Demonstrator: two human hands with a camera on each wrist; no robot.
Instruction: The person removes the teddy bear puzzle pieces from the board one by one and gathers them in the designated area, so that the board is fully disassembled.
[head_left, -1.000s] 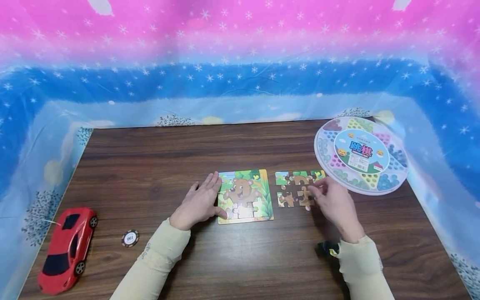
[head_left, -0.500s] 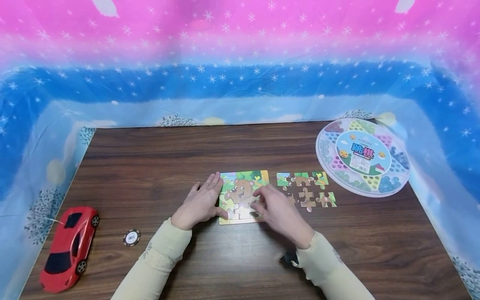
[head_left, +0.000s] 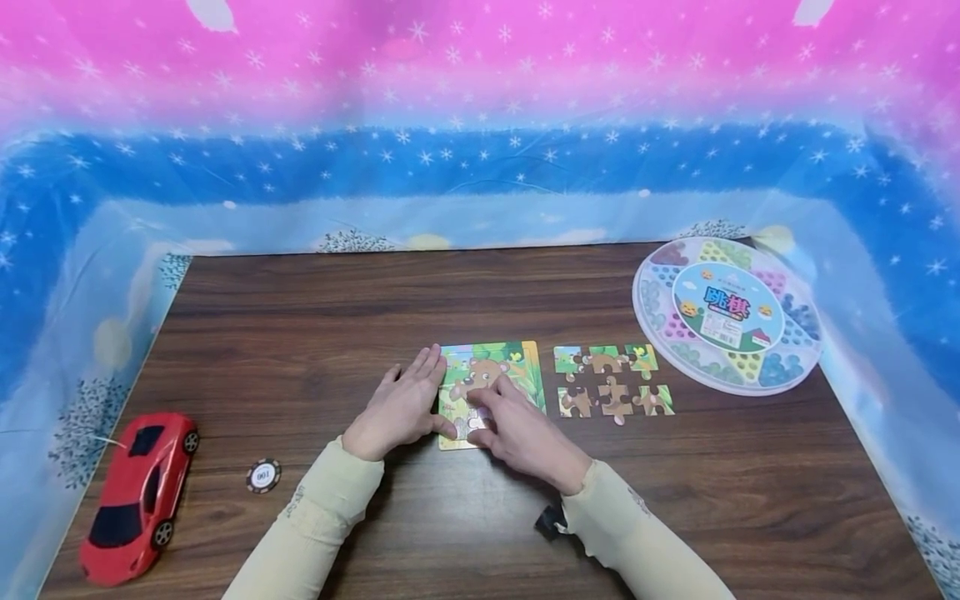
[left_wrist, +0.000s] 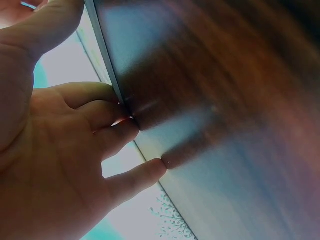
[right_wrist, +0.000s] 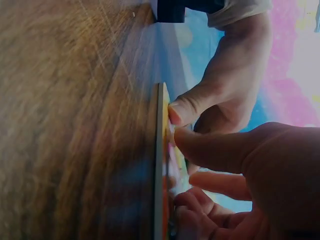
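A bear jigsaw puzzle in a square board (head_left: 528, 367) lies on the brown table. My left hand (head_left: 400, 408) rests flat along its left side, fingers straight and thumb at the lower left corner; the left wrist view shows those fingertips (left_wrist: 150, 172) by the board's edge. My right hand (head_left: 521, 429) is over the lower part of the puzzle, thumb and bent fingers spread at a pale puzzle piece (head_left: 474, 422). In the right wrist view its thumb (right_wrist: 200, 145) and fingertips meet the board apart; I cannot tell whether they grip the piece. Several loose puzzle pieces (head_left: 615, 396) lie in two rows to the right.
A round Chinese checkers box (head_left: 652, 337) with a clear lid stands at the back right. On the left are a red toy car (head_left: 135, 500) and a poker chip (head_left: 263, 475). A patterned cloth (head_left: 480, 158) rises behind the table (head_left: 337, 308).
My right hand has left the loose pieces, where a piece now lies at the lower right of the rows, and moved left onto the puzzle's lower part. My left hand has stayed in place.
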